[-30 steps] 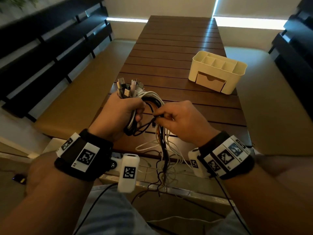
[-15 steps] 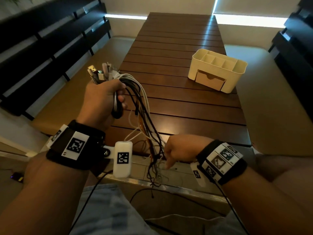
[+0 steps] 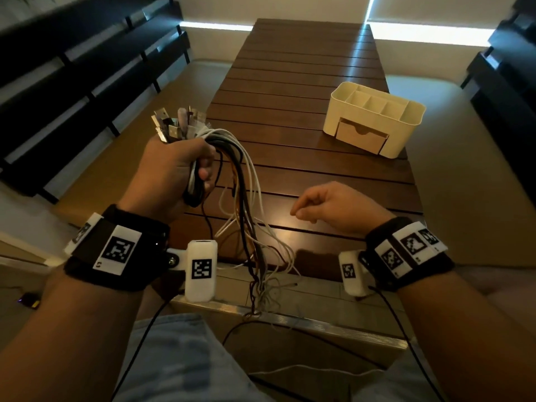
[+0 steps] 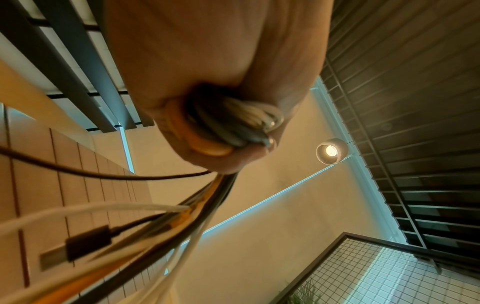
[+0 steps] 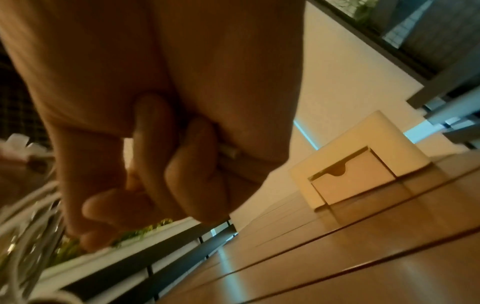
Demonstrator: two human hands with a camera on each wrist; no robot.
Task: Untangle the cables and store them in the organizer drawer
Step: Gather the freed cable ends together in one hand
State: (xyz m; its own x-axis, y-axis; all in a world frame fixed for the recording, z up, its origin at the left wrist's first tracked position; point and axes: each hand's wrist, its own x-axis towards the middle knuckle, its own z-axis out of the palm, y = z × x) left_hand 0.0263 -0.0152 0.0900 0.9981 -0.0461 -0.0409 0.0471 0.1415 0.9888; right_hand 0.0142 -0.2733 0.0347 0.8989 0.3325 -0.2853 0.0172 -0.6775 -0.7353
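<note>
1. Wooden slatted table (image 3: 304, 91) fills the head view, with the cream organizer (image 3: 377, 111) standing on its far right side. Its drawer (image 3: 361, 136) reads as closed in both the head and right wrist views.
2. Change since a second ago: my right hand (image 3: 336, 207) was pinching into the cables (image 3: 246, 198) beside my left, then dropped along the strands. Now it hovers over the table, well apart from them. Fingers loosely curled, holding nothing that I can make out.
3. Left hand (image 3: 174, 169) has lifted the bundle. Fingers are wrapped tight around it just below the plugs (image 3: 179, 126), which fan out above the fist.
4. Cables: white, black and orange-brown strands hanging past the near table edge, lower ends twisted together.
5. Judgement: that stroke combed the upper run roughly parallel. The low tangle remains, so nothing is stored yet.
</note>
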